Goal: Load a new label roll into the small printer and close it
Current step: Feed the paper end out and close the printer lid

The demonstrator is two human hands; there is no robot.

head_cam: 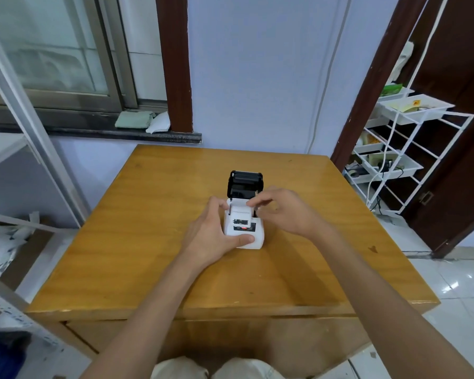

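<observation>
A small white printer (253,236) stands in the middle of the wooden table (148,242). Its black lid (245,183) is swung up and back, open. A white label roll (240,209) lies in the open compartment. My left hand (212,236) wraps the printer's left side, thumb pressed on its front edge. My right hand (282,212) reaches in from the right, fingertips pinching the roll at the top of the compartment. How deep the roll sits is hidden by my fingers.
A window sill (121,132) with folded cloths runs behind the table at left. A white wire rack (400,149) with trays stands at right by a dark door. A metal shelf frame (25,127) and crumpled bags are at left.
</observation>
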